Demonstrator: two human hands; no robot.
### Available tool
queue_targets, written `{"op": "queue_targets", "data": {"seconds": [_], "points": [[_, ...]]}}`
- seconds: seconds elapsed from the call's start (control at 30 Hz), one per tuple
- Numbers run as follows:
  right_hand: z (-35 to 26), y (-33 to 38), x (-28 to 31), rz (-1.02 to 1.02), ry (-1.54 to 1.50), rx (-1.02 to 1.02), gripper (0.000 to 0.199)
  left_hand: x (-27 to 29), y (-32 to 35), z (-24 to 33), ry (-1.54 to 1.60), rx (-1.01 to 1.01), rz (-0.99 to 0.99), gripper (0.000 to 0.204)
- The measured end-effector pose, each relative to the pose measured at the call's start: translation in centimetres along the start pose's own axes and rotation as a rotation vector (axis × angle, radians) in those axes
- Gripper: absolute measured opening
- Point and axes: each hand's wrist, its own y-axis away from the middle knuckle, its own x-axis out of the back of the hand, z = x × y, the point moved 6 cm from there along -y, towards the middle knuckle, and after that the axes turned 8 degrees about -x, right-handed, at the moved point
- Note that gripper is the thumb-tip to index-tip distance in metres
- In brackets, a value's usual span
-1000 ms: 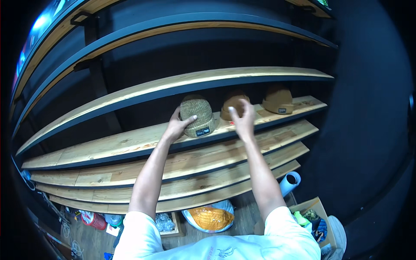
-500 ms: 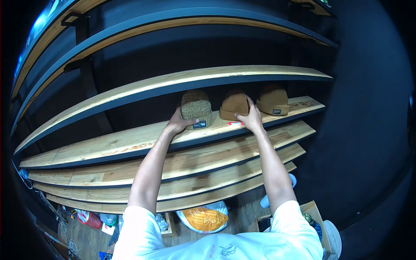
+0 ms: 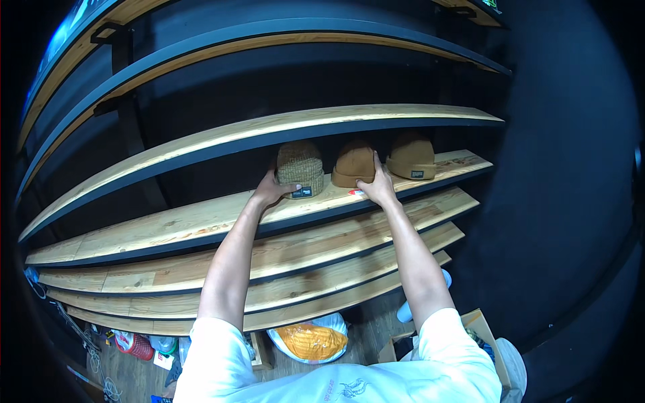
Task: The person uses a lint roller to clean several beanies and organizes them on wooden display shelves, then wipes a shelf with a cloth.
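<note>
Three beanies stand in a row on a wooden shelf [image 3: 168,228]. At the left is a mottled olive-grey knit beanie [image 3: 300,163] with a dark label at its front lower edge. My left hand [image 3: 267,191] is closed on its left side, thumb across the front near the label. A plain brown beanie [image 3: 352,166] sits in the middle. Around its right side my right hand [image 3: 380,185] is closed, thumb at the lower front edge. The third, a brown cuffed beanie [image 3: 411,159] with a small dark label, stands untouched just right of that hand.
On the shelf's front edge, a small red-and-white object [image 3: 355,193] lies partly under my right hand. Another shelf [image 3: 322,115] runs close above the beanies; several more lie below. On the floor are an orange bundle in plastic [image 3: 312,341], a red basket [image 3: 139,346] and a cardboard box [image 3: 482,324].
The whole view has shifted slightly. Both hands keep their hold on the same beanies, and my right hand now covers more of the red-and-white object.
</note>
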Motion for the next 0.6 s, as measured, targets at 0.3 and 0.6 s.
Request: {"op": "queue_targets", "data": {"seconds": [0.3,0.6], "points": [[-1.0,10.6,2.1,0.235,-0.135,0.007,0.071,2.6,7.0,0.9,-0.242,-0.338,0.294,0.085],[-2.2,27.5,1.8,0.267,-0.067,-0.119,0.060,-2.6,20.5,3.6,0.119,-0.337,-0.012,0.041]]}}
